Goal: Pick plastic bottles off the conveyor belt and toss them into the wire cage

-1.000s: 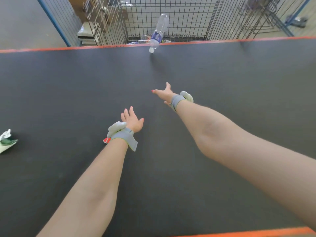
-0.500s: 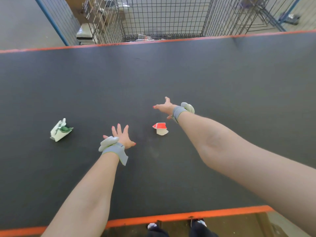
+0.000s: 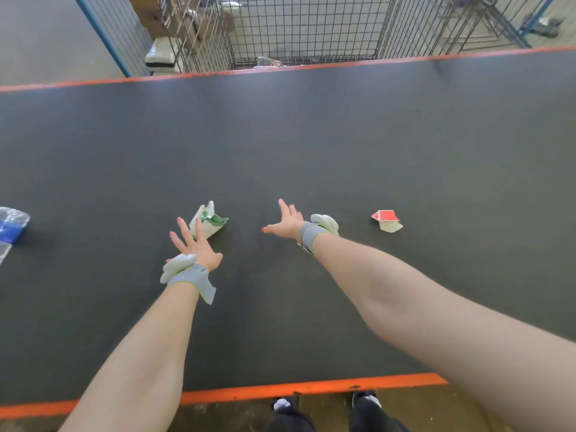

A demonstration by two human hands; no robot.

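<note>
A clear plastic bottle (image 3: 11, 227) with a blue label lies on the dark conveyor belt (image 3: 311, 135) at the far left edge of view, partly cut off. My left hand (image 3: 194, 246) hovers over the belt with fingers spread and holds nothing; it is well right of the bottle. My right hand (image 3: 285, 222) reaches out over the belt's middle, fingers apart and empty. The wire cage (image 3: 299, 26) stands beyond the belt's far orange edge, with a few bottles on its floor (image 3: 269, 61).
A crushed white and green carton (image 3: 208, 220) lies just beyond my left fingertips. A red and white carton piece (image 3: 387, 220) lies to the right of my right wrist. Orange strips (image 3: 311, 388) border the belt near and far. My shoes (image 3: 364, 399) show below.
The tossed bottle has dropped out of sight into the cage. The belt carried both cartons rightward, and a new bottle entered at the left. Both hands drew back and lower.
</note>
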